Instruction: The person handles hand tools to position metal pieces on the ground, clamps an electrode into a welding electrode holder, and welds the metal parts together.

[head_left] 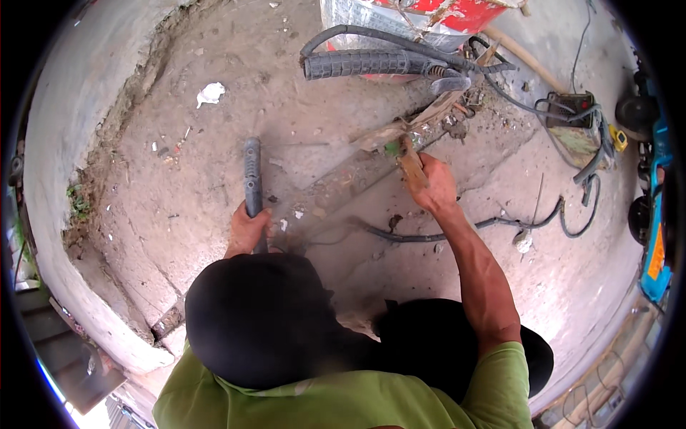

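Note:
My left hand (248, 227) is wrapped round a dark grey, tube-like bar (253, 171) with small round marks along its upper part. Its lower end disappears behind my black-clad knee. To the right, my right hand (434, 184) grips a flat, tan wooden piece (410, 163); I cannot make out what kind of tool it is. Its tip meets a dirty flat strip (336, 187) lying slantwise on the ground, beside a small green spot. A long splintered piece of wood (429, 114) lies just beyond that hand.
A ribbed black handle with a spring (368, 63) and its cable lie before a red and silver container (400, 21). A dark cable (486, 223) snakes across the right side toward a small boxy machine (575, 121). A low concrete ledge (53, 179) curves along the left.

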Demonstrator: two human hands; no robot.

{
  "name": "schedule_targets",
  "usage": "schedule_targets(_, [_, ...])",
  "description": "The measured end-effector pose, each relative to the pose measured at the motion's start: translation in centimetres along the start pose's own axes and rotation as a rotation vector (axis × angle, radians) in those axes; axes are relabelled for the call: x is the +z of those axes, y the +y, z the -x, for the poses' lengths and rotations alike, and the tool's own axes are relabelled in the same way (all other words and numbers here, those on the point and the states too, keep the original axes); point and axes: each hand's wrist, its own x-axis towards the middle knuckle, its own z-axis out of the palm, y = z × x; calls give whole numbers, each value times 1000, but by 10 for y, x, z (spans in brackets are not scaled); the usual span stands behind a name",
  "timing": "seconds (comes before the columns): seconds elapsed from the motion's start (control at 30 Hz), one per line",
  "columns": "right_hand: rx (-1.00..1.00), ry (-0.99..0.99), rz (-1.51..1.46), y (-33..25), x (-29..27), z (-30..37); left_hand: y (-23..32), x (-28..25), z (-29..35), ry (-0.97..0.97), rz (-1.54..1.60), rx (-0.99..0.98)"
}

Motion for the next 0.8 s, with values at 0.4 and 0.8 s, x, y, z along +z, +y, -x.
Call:
schedule_targets(0.4, [-54, -60, 63, -1, -3, -8, 1, -2, 1, -14, 52, -54])
schedule_targets(0.8, [-1, -29, 24, 3, -6, -8, -2, -4, -3, -62, 2, -14])
